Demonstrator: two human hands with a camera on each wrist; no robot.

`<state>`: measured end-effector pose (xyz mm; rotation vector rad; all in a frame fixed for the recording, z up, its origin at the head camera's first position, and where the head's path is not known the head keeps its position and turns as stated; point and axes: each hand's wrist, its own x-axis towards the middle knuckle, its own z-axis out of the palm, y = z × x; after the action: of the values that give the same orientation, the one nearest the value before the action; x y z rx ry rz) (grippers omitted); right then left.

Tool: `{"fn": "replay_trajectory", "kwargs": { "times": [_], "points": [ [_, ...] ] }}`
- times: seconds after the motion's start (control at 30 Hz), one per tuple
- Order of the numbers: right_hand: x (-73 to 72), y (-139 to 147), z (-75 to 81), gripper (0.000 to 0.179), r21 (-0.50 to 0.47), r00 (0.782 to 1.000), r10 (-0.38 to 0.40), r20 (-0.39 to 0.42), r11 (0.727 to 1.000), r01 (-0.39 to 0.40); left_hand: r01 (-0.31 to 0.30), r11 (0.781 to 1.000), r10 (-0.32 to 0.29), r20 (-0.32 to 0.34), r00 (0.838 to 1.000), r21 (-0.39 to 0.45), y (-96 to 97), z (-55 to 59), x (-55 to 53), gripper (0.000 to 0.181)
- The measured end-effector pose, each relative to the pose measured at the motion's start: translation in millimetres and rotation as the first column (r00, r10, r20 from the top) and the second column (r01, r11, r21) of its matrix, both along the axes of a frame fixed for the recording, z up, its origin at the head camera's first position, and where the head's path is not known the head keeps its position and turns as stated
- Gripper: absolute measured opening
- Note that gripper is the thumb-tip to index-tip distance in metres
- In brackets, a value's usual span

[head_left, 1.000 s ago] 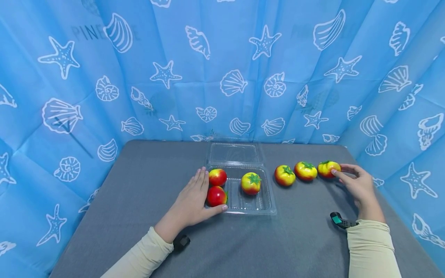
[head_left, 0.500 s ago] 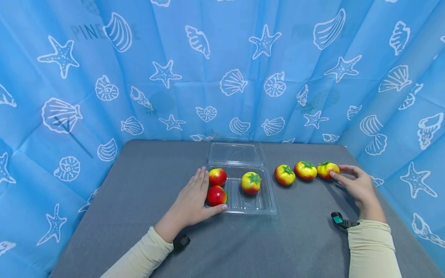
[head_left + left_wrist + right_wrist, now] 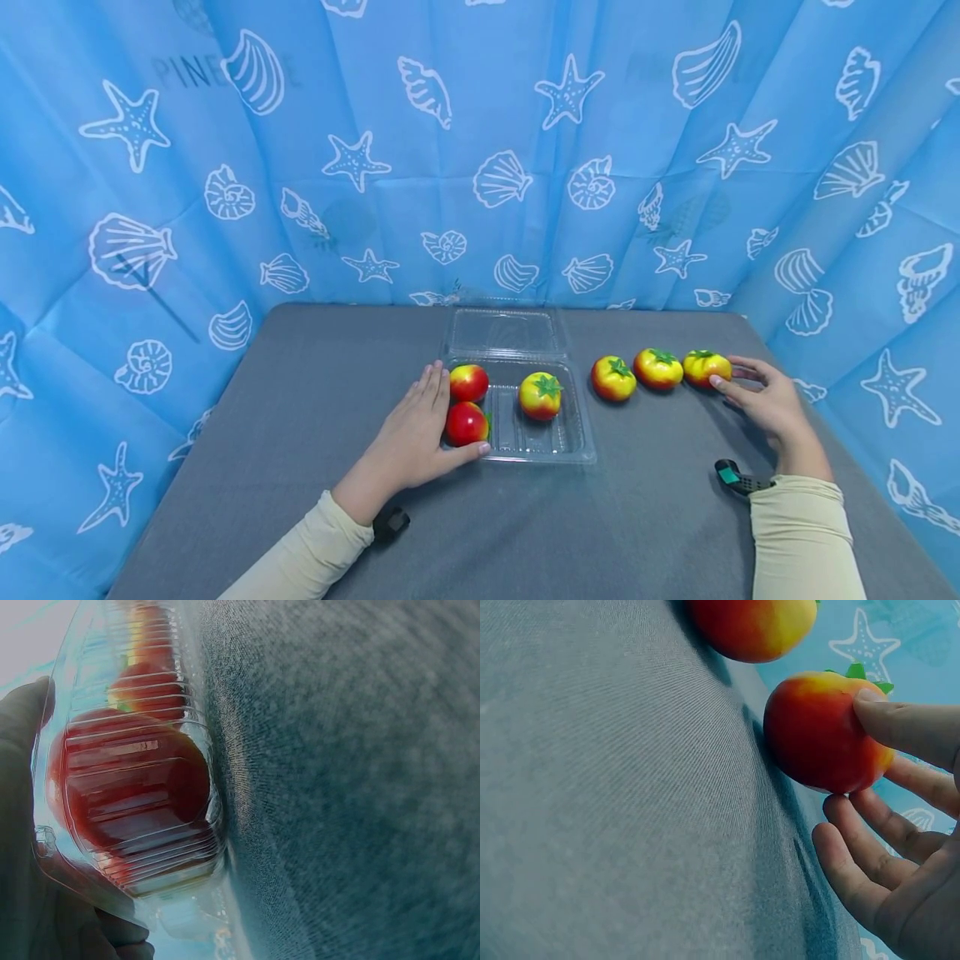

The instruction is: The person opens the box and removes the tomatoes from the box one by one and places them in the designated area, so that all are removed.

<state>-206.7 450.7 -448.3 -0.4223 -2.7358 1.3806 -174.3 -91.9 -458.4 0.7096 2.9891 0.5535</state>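
Note:
My left hand [image 3: 411,437] lies with straight fingers along the left side of a clear plastic clamshell box [image 3: 573,457], its thumb at the front edge. Inside are two red-yellow tomatoes on the left, the far tomato [image 3: 469,382] and the near tomato [image 3: 467,423], plus a yellow-topped tomato [image 3: 539,397] on the right. Through the box's ribbed wall a red tomato [image 3: 142,780] shows in the left wrist view. On the right, my right hand [image 3: 772,403] holds the rightmost tomato [image 3: 707,369] between thumb and fingers; in the right wrist view this tomato [image 3: 821,735] sits on the cloth.
Two more tomatoes, a nearer one [image 3: 613,379] and a middle one [image 3: 658,369], stand in a row between the box and my right hand. The box's lid [image 3: 506,332] lies folded back. A blue shell-patterned curtain [image 3: 480,208] hangs behind the grey cloth-covered table [image 3: 525,533].
My right thumb has slid slightly left and down on the rightmost tomato, which has barely shifted. My left hand and the box stay where they were.

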Motion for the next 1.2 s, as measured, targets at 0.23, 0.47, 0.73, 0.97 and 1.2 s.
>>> {"fn": "replay_trajectory", "kwargs": {
  "times": [0.23,0.47,0.73,0.97,1.2],
  "points": [
    [0.4,3,-5.6,0.078,0.021,0.999,0.042,-0.001,0.999,-0.042,-0.002,1.000,0.002,0.006,1.000,0.005,0.3,1.1,0.4,0.121],
    [0.7,1,-7.3,0.075,0.026,0.999,0.034,-0.019,0.999,-0.034,-0.003,1.000,0.003,0.005,1.000,0.006,1.1,1.7,0.6,0.121],
    [-0.4,3,-3.9,0.076,0.042,1.000,0.015,-0.010,0.999,-0.014,-0.004,1.000,0.004,0.010,1.000,0.007,0.6,1.8,0.6,0.121],
    [0.7,3,1.6,0.073,0.075,0.999,-0.018,-0.033,0.997,0.021,-0.007,1.000,0.007,0.013,1.000,-0.013,0.3,0.4,-0.1,0.121],
    [3.6,1,10.9,0.067,0.075,0.996,-0.006,-0.092,0.997,0.013,0.001,1.000,-0.001,-0.003,1.000,0.005,0.3,1.7,1.4,0.120]
  ]
}}
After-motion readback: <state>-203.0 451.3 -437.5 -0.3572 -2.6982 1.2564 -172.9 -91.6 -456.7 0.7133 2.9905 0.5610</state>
